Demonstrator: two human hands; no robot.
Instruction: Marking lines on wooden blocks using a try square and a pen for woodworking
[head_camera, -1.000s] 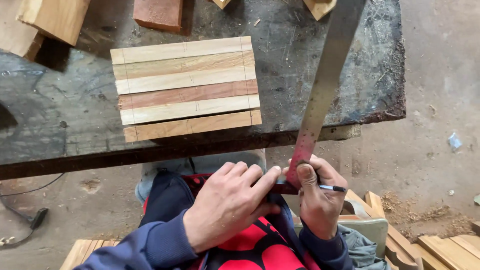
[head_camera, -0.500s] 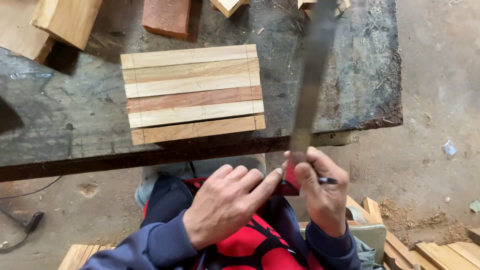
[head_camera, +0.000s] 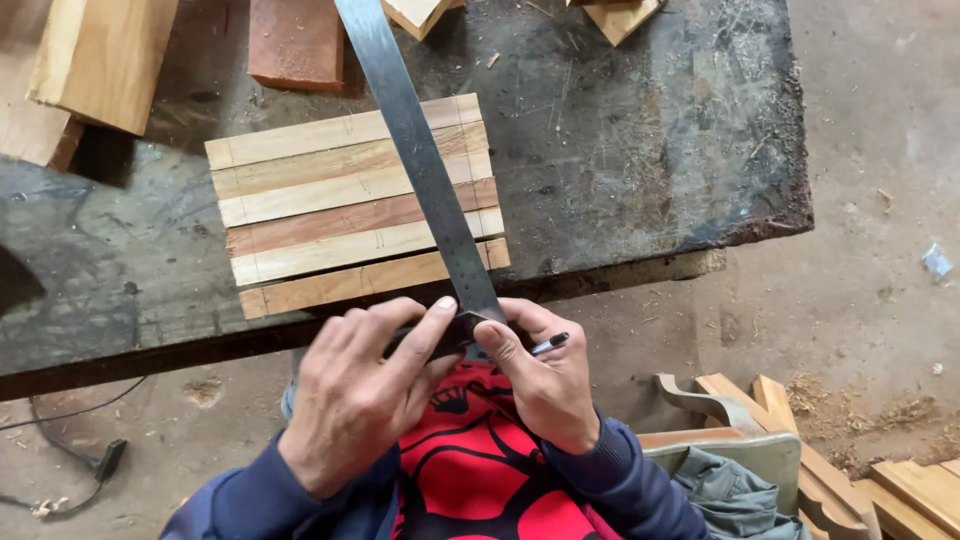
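Gripping the near end of the ruler (head_camera: 425, 170), my left hand (head_camera: 365, 400) has its fingers closed over the stock, index tip at the blade's root. My right hand (head_camera: 545, 385) pinches the same end from the other side and keeps a pen (head_camera: 549, 344) tucked between its fingers. Beyond the fingertips the blade runs up and leftward across the strips (head_camera: 355, 205), six laid edge to edge on the bench (head_camera: 640, 150). Short marks show on several strips near both ends; I judge marking partly done, with no full line drawn across yet. Strips sit just past my knuckles, close to the bench's near edge. Right of the blade the bench is bare; blocks (head_camera: 100, 60) crowd the far left. Offcuts (head_camera: 860, 470) lie below my right wrist.
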